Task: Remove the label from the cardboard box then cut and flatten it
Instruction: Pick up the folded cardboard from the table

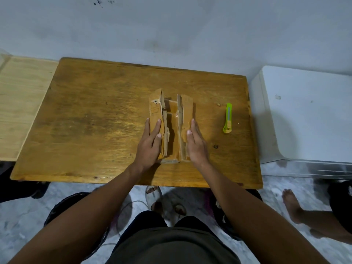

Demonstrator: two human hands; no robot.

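A small brown cardboard box (172,113) lies on the wooden table (95,121), its top open with two torn flaps spread to the sides. My left hand (149,144) lies flat on the left flap, fingers spread over it. My right hand (195,142) presses flat on the right flap. A green utility knife (228,118) lies on the table to the right of the box, apart from both hands. No label is visible on the box.
A white appliance (308,115) stands right of the table and a pale wooden surface (21,103) left of it. Under the table's near edge are black bins (62,210). Another person's bare foot (293,204) rests on the floor at right.
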